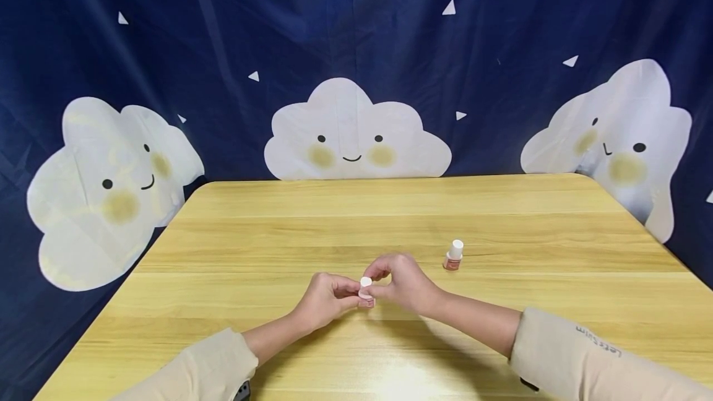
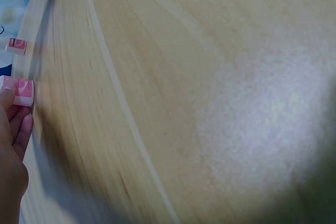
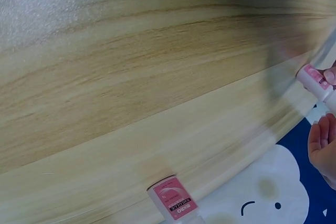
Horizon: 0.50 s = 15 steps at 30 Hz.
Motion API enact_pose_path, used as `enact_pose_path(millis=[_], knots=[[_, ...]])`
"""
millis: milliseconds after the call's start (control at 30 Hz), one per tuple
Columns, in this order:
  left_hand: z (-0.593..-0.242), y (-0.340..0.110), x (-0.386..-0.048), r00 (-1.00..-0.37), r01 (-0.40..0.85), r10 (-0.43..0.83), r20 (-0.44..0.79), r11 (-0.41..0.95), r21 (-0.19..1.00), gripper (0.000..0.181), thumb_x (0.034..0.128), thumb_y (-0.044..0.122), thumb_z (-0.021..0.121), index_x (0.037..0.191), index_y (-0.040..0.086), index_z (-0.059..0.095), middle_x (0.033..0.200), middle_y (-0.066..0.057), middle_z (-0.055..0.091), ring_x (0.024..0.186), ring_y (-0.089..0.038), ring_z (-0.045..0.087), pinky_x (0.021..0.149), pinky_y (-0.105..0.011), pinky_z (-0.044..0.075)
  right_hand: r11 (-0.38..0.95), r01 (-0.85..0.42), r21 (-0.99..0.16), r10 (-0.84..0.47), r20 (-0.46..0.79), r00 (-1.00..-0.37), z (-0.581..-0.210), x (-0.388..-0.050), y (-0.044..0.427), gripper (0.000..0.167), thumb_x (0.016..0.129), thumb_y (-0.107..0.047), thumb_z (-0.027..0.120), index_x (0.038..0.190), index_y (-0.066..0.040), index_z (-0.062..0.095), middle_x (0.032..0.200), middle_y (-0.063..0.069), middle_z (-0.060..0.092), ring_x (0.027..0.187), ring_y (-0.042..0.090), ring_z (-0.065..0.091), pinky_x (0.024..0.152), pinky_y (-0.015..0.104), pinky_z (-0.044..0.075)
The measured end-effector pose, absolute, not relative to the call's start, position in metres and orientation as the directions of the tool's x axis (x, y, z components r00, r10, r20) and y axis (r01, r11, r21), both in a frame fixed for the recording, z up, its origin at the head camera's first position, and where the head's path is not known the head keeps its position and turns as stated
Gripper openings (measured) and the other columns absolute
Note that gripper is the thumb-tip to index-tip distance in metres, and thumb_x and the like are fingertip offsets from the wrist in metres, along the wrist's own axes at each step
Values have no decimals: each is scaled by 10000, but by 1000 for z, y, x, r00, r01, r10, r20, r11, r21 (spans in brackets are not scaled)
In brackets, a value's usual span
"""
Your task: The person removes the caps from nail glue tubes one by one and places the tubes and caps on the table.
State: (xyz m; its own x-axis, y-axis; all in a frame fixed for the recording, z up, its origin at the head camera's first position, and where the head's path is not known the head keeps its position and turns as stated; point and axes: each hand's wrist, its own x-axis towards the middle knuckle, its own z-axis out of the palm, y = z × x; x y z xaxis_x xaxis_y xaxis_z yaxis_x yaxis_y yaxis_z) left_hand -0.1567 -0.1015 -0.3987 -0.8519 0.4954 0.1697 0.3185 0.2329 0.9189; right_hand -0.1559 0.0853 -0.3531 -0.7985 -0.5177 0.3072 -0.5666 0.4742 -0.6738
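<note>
In the head view, a small nail glue bottle with a white cap stands upright at the middle of the table. My left hand pinches its lower part from the left, the thumb across the pink label in the left wrist view. From the right, my right hand has thumb and index finger at the cap, pinching it; the fingers partly cover the bottle's upper part. A second nail glue bottle, white-capped with a pink label, stands apart, farther back and to the right.
The light wooden table has rounded far corners. Behind it hangs a dark blue curtain with smiling white clouds and small white triangles.
</note>
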Motion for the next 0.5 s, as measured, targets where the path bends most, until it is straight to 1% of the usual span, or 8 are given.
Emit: enact_pose_path(millis=[100, 167, 400, 500], knots=[[-398, -101, -157, -856, 313, 491, 161, 244, 918, 213, 785, 116, 723, 946, -23, 716, 901, -171, 714, 797, -191, 710, 693, -197, 569, 471, -571, -672, -536, 296, -791, -352, -157, 86, 51, 759, -78, 751, 770, -66, 702, 754, -2, 701, 699, -2, 558, 704, 310, 549], [-397, -101, -157, -860, 310, 485, 157, 254, 916, 211, 779, 119, 729, 938, -19, 718, 901, -169, 715, 797, -197, 711, 692, -191, 568, 468, -578, -668, -549, 293, -783, -351, -157, 87, 43, 764, -75, 746, 780, -65, 707, 761, -2, 704, 703, -6, 556, 706, 303, 547], [-398, -101, -157, -860, 320, 482, 165, 259, 911, 193, 765, 96, 738, 914, -25, 719, 887, -174, 714, 792, -220, 711, 688, -186, 567, 457, -610, -648, -591, 292, -752, -351, -159, 88, 40, 777, -46, 725, 813, -59, 714, 798, 8, 712, 736, 15, 580, 718, 232, 534], [-398, -101, -157, -857, 326, 486, 171, 256, 910, 193, 767, 91, 735, 916, -30, 717, 886, -176, 714, 794, -217, 711, 691, -187, 567, 452, -610, -650, -586, 299, -753, -351, -159, 87, 32, 774, -44, 727, 793, -57, 705, 793, 7, 710, 734, 44, 589, 717, 252, 539]])
